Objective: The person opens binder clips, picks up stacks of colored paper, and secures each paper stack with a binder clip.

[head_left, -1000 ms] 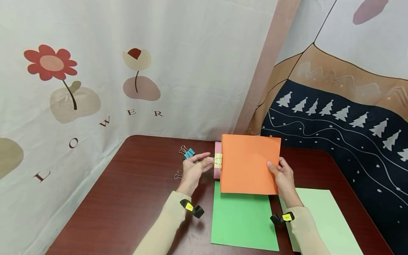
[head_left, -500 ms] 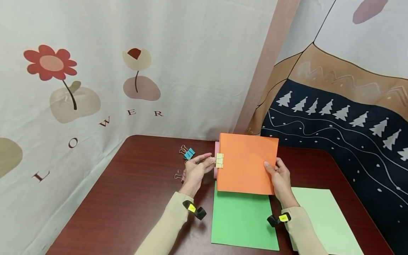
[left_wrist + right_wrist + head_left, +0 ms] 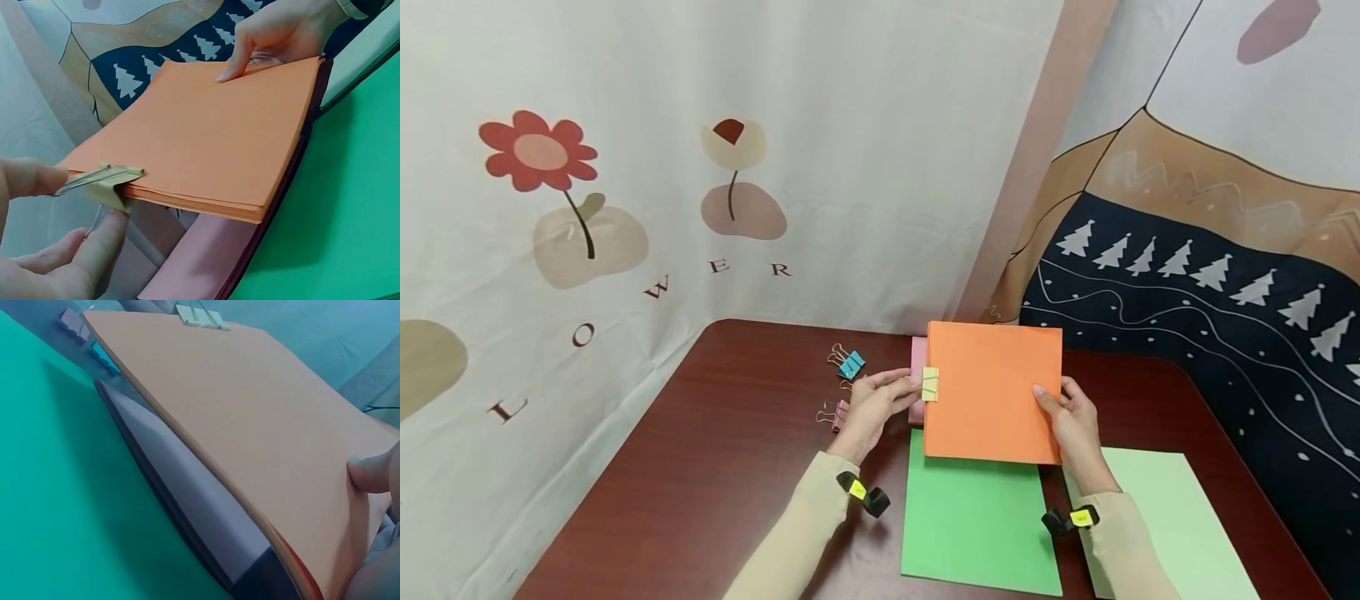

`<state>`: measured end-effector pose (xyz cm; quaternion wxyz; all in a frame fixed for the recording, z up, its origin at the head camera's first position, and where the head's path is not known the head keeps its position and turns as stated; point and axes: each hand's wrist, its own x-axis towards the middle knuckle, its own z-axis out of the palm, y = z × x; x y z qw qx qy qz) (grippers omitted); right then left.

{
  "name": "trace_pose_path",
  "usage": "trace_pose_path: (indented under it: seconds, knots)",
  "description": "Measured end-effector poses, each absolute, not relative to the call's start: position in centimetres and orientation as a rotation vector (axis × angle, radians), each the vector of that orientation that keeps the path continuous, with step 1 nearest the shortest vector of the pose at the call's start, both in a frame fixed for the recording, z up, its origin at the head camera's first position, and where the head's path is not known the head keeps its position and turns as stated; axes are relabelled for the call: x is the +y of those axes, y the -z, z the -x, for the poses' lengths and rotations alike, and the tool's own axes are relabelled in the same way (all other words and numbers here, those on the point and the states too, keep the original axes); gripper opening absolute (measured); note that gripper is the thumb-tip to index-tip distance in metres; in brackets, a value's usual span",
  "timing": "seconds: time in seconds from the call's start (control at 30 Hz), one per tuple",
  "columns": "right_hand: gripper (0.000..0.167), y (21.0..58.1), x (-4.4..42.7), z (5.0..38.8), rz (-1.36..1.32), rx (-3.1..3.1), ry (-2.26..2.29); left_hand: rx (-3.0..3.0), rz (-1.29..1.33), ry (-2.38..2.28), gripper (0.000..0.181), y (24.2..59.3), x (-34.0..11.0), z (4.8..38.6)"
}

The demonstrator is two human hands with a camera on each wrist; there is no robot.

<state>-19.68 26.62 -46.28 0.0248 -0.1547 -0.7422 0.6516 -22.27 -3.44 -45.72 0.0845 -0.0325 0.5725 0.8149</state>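
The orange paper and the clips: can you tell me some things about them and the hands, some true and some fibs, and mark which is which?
1. The right hand holds the orange paper. True.
2. The left hand touches the yellow clip. True.
3. The yellow clip is on the same edge of the orange paper as the right hand. False: it is on the opposite edge.
4. A blue clip and a pink clip lie on the table. True.
5. The orange paper lies flat on the table. False: it is held up, with a gap over the pink paper.
6. All the clips are blue. False: yellow and pink ones show too.
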Motion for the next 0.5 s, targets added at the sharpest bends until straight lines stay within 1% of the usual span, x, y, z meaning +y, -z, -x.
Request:
trace_pose_path:
  seconds: [0.13,0.33,0.5]
  knots:
    - [0.039,45.8,27.6,19.6,0.488,-2.347,-1.976,1.746,0.034,-2.351,0.038,45.4,-3.1,22.4]
    - [0.038,45.0,29.1,19.9,0.496,-2.413,-1.907,1.840,0.001,-2.239,0.038,44.9,-2.0,22.8]
    - [0.046,44.6,30.6,20.1,0.521,-2.482,-1.819,1.892,-0.022,-2.166,0.041,44.7,-0.6,23.2]
